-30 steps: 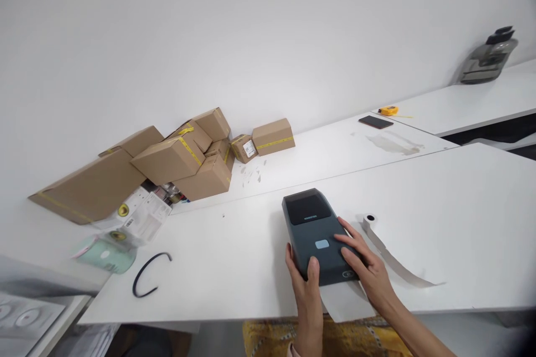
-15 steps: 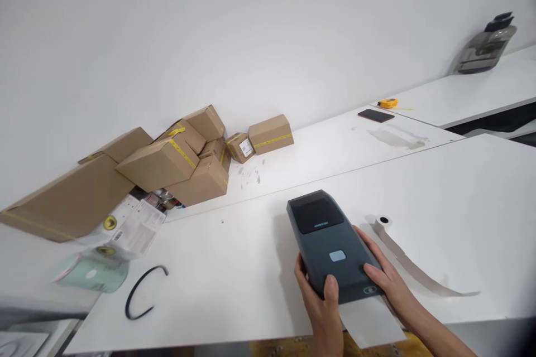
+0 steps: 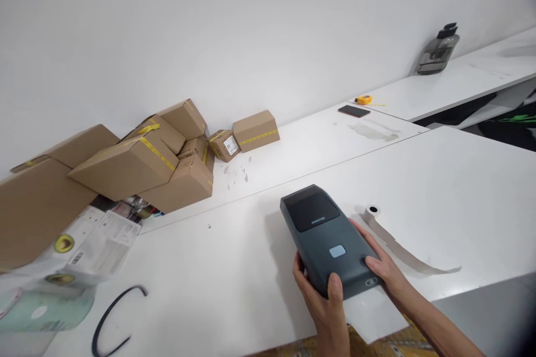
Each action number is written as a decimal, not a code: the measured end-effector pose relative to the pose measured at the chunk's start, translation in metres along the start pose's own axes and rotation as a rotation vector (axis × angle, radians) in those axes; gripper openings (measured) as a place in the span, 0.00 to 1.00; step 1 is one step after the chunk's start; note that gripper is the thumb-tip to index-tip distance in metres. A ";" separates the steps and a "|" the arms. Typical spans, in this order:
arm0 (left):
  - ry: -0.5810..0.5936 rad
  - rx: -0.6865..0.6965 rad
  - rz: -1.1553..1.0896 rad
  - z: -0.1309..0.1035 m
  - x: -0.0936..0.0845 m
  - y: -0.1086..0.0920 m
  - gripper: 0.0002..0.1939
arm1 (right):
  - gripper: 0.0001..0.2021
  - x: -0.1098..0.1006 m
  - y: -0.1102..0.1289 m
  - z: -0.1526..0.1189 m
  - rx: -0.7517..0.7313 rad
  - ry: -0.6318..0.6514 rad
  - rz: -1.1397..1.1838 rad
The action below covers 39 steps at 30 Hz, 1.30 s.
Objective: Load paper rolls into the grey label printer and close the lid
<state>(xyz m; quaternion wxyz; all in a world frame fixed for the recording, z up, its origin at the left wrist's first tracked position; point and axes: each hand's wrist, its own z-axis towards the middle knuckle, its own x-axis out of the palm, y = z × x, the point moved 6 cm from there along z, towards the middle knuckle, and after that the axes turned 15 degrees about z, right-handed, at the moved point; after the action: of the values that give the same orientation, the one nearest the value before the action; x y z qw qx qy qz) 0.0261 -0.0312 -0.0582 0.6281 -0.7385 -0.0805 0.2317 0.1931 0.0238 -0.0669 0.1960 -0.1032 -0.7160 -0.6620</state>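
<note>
A dark blue-grey label printer [image 3: 320, 240], with a black window and a pale blue button, sits tilted between my two hands over the white table. My left hand [image 3: 324, 304] wraps its near left side, thumb on top. My right hand [image 3: 387, 273] grips the right side, its thumb on the upper face. From the near end of the printer a white paper sheet [image 3: 374, 315] sticks out toward me. Just right of my right hand lies a small paper roll [image 3: 372, 210], its strip [image 3: 408, 251] unrolled across the table.
Brown cardboard boxes [image 3: 125, 162] are piled at the left against the wall. A black curved band [image 3: 103, 318] and plastic packages [image 3: 96, 242] lie at the near left. Toward the back right are a phone [image 3: 354, 111], a yellow tape measure [image 3: 363, 100] and a bottle [image 3: 438, 53].
The camera view has turned somewhat to the right, so the boxes and bottle appear farther left. Both hands keep their hold on the printer, whose position in view is nearly the same.
</note>
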 end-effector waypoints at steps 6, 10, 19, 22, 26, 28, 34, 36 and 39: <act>-0.015 0.005 -0.027 0.001 -0.001 0.004 0.41 | 0.40 0.002 0.001 0.000 0.015 0.020 0.020; -0.033 0.005 -0.054 0.000 -0.002 0.002 0.42 | 0.38 -0.004 -0.005 0.005 -0.050 0.039 -0.023; -0.089 -0.044 -0.134 -0.011 0.001 -0.016 0.38 | 0.37 -0.004 -0.002 0.006 -0.083 0.038 -0.081; -0.097 -0.042 -0.072 -0.012 -0.001 -0.014 0.36 | 0.37 -0.005 -0.001 0.005 -0.127 0.006 -0.077; -0.159 -0.011 -0.095 -0.010 -0.002 -0.008 0.36 | 0.36 -0.003 0.001 0.004 -0.147 0.000 -0.059; -0.160 -0.001 -0.111 -0.007 -0.001 -0.007 0.36 | 0.37 -0.001 0.002 0.004 -0.138 0.007 -0.065; -0.084 -0.082 -0.122 -0.017 -0.003 0.001 0.45 | 0.38 0.003 0.009 0.000 -0.069 0.008 -0.038; -0.135 -0.134 -0.095 -0.034 -0.009 0.016 0.50 | 0.39 0.005 0.013 -0.002 -0.057 0.000 -0.030; -0.079 -0.213 0.019 -0.057 -0.007 0.047 0.46 | 0.38 0.007 0.019 -0.005 -0.074 -0.012 -0.027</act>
<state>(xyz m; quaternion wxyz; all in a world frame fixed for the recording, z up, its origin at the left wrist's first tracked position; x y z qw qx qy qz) 0.0368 -0.0941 -0.0957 0.5400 -0.7921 -0.1224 0.2568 0.1956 0.0206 -0.0462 0.1788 -0.1047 -0.6935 -0.6900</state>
